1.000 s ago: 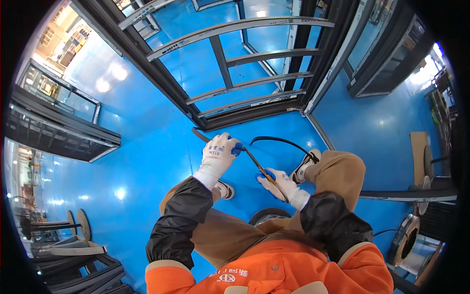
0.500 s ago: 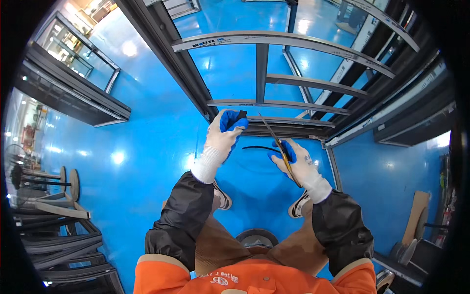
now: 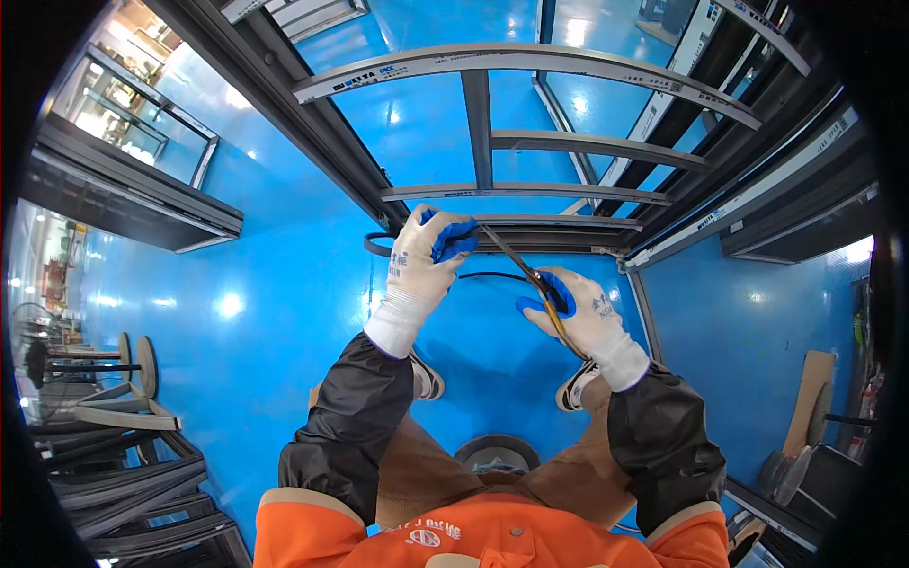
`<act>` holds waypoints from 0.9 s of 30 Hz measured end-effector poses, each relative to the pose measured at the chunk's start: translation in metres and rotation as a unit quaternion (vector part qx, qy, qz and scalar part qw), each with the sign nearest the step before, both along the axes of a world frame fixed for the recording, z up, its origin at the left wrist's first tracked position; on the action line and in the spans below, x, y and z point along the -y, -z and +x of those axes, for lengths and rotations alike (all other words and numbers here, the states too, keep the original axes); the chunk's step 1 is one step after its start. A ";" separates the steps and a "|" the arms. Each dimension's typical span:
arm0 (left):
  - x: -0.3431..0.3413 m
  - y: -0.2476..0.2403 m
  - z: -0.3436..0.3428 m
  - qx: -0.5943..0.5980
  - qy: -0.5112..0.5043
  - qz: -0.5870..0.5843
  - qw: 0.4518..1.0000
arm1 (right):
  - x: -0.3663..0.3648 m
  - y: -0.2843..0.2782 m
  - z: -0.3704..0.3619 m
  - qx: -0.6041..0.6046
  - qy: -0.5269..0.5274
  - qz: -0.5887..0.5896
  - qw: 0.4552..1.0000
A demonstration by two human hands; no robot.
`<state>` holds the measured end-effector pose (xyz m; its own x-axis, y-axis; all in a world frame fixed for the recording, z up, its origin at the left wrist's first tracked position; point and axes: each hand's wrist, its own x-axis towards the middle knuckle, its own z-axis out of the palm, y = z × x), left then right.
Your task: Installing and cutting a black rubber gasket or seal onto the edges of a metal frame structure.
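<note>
My left hand (image 3: 424, 248), in a white glove with blue finger and palm coating, is closed round a black rubber strip. A loop of this rubber strip (image 3: 375, 244) sticks out on the hand's left side. In my right hand (image 3: 579, 308), gloved alike, is a pair of scissors (image 3: 512, 257) with long dark blades and brownish-yellow handles. The blade tips reach the strip's end beside my left fingertips; whether they touch it I cannot tell. A thin black strip (image 3: 492, 275) curves from near my right fingers towards the left hand.
A dark metal window frame (image 3: 483, 128) with crossbars stands just ahead of my hands. Another framed panel (image 3: 142, 185) is at the left. Black frame pieces (image 3: 142, 473) are stacked lower left. A round black object (image 3: 497, 454) lies between my legs on the blue floor (image 3: 275, 331).
The scissor tips have come closer to my left fingers. My left hand has turned slightly, and a loop of black strip now shows on its left. The view has shifted a little.
</note>
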<state>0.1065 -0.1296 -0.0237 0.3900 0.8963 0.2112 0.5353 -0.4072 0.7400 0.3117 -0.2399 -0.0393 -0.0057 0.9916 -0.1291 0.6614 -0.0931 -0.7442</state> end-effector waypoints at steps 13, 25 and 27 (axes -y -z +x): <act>0.005 0.000 -0.011 -0.054 0.037 0.070 0.995 | 0.010 -0.005 -0.005 0.038 -0.020 -0.009 0.999; 0.003 0.003 -0.014 -0.054 0.024 0.063 0.996 | 0.009 0.008 -0.012 0.107 0.008 0.139 0.985; 0.005 0.003 -0.014 -0.079 0.021 0.061 0.995 | 0.008 0.009 -0.013 0.113 0.005 0.139 0.984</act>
